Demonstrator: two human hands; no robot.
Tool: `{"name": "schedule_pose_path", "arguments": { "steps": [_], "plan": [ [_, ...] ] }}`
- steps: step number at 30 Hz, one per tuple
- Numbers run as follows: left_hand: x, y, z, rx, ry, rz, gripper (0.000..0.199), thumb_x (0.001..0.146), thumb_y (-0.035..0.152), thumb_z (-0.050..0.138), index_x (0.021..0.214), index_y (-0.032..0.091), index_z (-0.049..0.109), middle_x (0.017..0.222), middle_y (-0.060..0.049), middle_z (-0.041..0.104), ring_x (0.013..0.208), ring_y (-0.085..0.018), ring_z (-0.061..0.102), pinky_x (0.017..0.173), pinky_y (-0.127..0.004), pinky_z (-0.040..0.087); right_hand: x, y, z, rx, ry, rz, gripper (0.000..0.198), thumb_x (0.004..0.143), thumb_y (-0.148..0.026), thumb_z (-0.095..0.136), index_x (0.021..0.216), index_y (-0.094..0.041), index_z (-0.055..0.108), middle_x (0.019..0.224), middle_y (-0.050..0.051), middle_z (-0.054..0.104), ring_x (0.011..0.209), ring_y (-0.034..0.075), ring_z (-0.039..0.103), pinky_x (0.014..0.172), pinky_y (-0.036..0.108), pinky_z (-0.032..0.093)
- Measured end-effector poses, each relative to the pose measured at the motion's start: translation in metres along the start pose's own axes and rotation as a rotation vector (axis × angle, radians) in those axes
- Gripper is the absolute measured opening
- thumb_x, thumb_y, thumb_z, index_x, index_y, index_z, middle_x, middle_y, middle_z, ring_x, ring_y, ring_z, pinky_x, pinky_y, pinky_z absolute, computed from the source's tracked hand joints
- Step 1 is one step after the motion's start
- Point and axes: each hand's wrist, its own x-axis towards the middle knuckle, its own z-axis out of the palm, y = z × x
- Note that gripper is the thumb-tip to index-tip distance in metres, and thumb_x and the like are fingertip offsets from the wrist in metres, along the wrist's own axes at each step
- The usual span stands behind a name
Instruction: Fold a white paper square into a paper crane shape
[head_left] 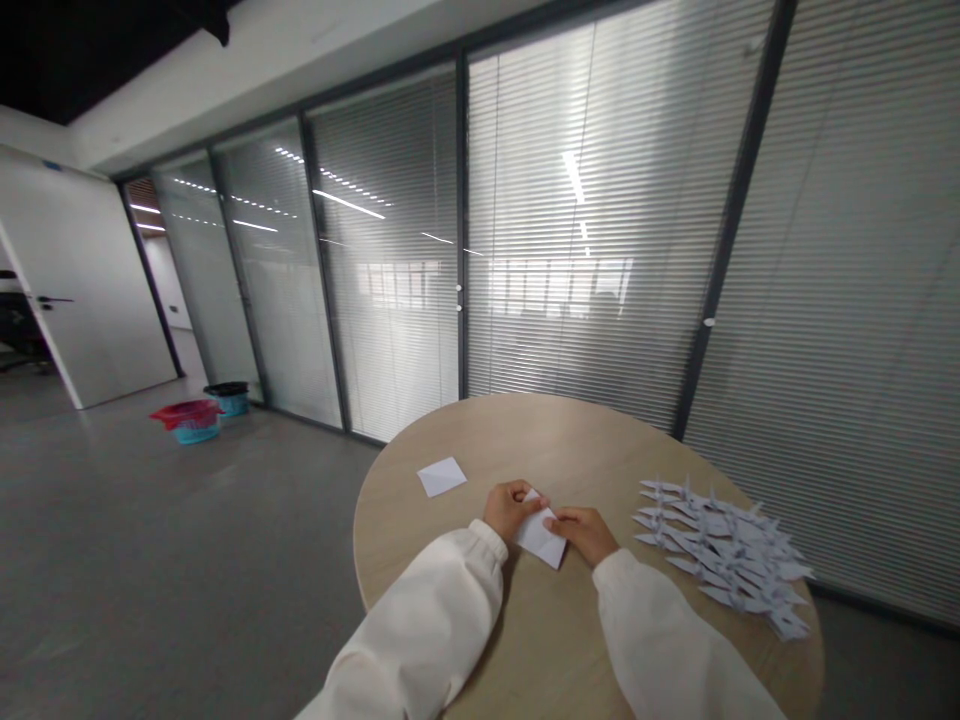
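Note:
A folded piece of white paper (541, 540) is held between my two hands, low over the middle of the round table. My left hand (511, 508) grips its upper left edge, fingers bent around it. At the right edge, my right hand (586, 532) pinches the same paper between thumb and fingers. Another white paper piece (442, 477), with a crease across it, lies flat on the table to the left. Over on the right side sits a crowd of folded white paper cranes (724, 550), set close together in rows.
The round wooden table (525, 425) stands near a glass partition with blinds (585, 220). On the grey floor to the left are a bin with a red liner (191, 420) and a bin with a black liner (231, 397). Farther left is an open white door (82, 280).

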Motion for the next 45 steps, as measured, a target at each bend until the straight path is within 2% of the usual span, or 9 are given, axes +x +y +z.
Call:
{"name": "schedule_pose_path", "arguments": {
  "steps": [7,13,18,23,27,34,39,45],
  "plan": [
    [0.001,-0.003,-0.001,0.055,-0.036,-0.001,0.033,0.051,0.041,0.069,0.061,0.011,0.059,0.054,0.0,0.056,0.047,-0.008,0.047,0.045,-0.018,0.034,0.0,-0.003,-0.001,-0.019,-0.005,-0.043,0.041,0.063,-0.052,0.057,0.063,-0.012,0.065,0.057,0.001,0.059,0.057,0.015,0.052,0.055,0.025,0.038],
    [0.001,-0.003,-0.001,0.11,-0.023,0.017,0.03,0.052,0.039,0.067,0.059,0.011,0.059,0.052,0.002,0.053,0.046,-0.007,0.044,0.044,-0.017,0.031,0.002,0.006,-0.002,-0.122,0.006,-0.107,0.041,0.066,-0.052,0.054,0.063,-0.012,0.066,0.056,0.0,0.058,0.056,0.014,0.051,0.054,0.024,0.038],
    [-0.001,0.0,0.001,0.066,-0.015,-0.01,0.033,0.051,0.041,0.068,0.056,0.011,0.056,0.046,0.003,0.048,0.042,-0.006,0.041,0.041,-0.017,0.028,0.003,0.011,-0.002,-0.165,0.048,-0.136,0.043,0.067,-0.053,0.054,0.066,-0.012,0.067,0.058,0.002,0.06,0.056,0.015,0.053,0.054,0.024,0.04],
    [-0.001,0.002,0.0,0.039,0.009,-0.001,0.034,0.051,0.042,0.069,0.055,0.011,0.055,0.044,0.004,0.046,0.042,-0.006,0.04,0.04,-0.017,0.026,0.003,0.008,-0.001,-0.104,0.039,-0.125,0.046,0.067,-0.055,0.052,0.069,-0.012,0.066,0.061,0.003,0.062,0.059,0.017,0.055,0.055,0.025,0.041],
    [0.002,0.001,-0.001,-0.036,0.046,-0.016,0.036,0.049,0.043,0.07,0.055,0.011,0.054,0.047,0.002,0.051,0.043,-0.007,0.043,0.04,-0.017,0.029,0.003,0.007,-0.002,-0.035,-0.003,-0.101,0.049,0.065,-0.058,0.052,0.072,-0.011,0.066,0.063,0.004,0.063,0.06,0.018,0.057,0.054,0.026,0.043],
    [0.004,0.0,0.0,-0.085,0.052,-0.055,0.039,0.047,0.045,0.071,0.058,0.011,0.054,0.051,0.001,0.054,0.043,-0.008,0.046,0.042,-0.018,0.032,-0.001,-0.002,-0.004,-0.097,0.031,-0.1,0.049,0.063,-0.059,0.054,0.07,-0.012,0.066,0.065,0.006,0.065,0.063,0.02,0.06,0.057,0.028,0.046],
    [0.004,0.001,-0.002,-0.081,0.084,-0.038,0.038,0.047,0.044,0.071,0.056,0.011,0.054,0.049,0.002,0.051,0.043,-0.007,0.044,0.041,-0.018,0.031,0.001,0.002,-0.001,0.042,0.017,-0.036,0.049,0.062,-0.059,0.055,0.076,-0.013,0.064,0.068,0.006,0.065,0.065,0.021,0.061,0.057,0.03,0.048],
    [0.007,-0.002,-0.003,-0.076,0.09,-0.033,0.039,0.047,0.045,0.07,0.056,0.011,0.054,0.049,0.002,0.051,0.045,-0.007,0.045,0.043,-0.018,0.032,0.002,0.004,-0.004,0.012,0.055,-0.101,0.045,0.061,-0.057,0.057,0.071,-0.013,0.064,0.069,0.006,0.066,0.065,0.021,0.061,0.059,0.03,0.047]
  ]
}}
